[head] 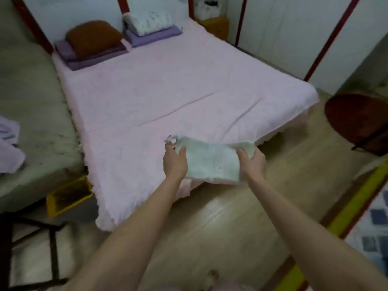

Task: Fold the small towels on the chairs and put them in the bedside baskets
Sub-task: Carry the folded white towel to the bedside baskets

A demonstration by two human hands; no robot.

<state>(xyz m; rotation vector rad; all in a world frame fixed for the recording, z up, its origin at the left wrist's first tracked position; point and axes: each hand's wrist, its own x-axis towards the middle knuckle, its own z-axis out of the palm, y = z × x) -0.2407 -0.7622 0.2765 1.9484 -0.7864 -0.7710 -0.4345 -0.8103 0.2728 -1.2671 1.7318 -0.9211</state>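
Note:
A small pale green towel (212,160), partly folded, hangs between my two hands above the near corner of the pink bed (147,97). My left hand (174,162) grips its left edge with the thumb on top. My right hand (253,161) grips the right edge, fingers curled under the cloth. A yellow basket (68,196) stands on the floor at the bed's left side, low in the gap beside the grey mattress. A dark chair frame (31,238) is at the bottom left.
A grey mattress (31,97) with light cloths (8,148) lies left of the bed. Pillows (94,36) sit at the bed's head. A round dark table (359,120) stands at the right. A yellow cabinet (216,26) is far back. Tan floor lies below my arms.

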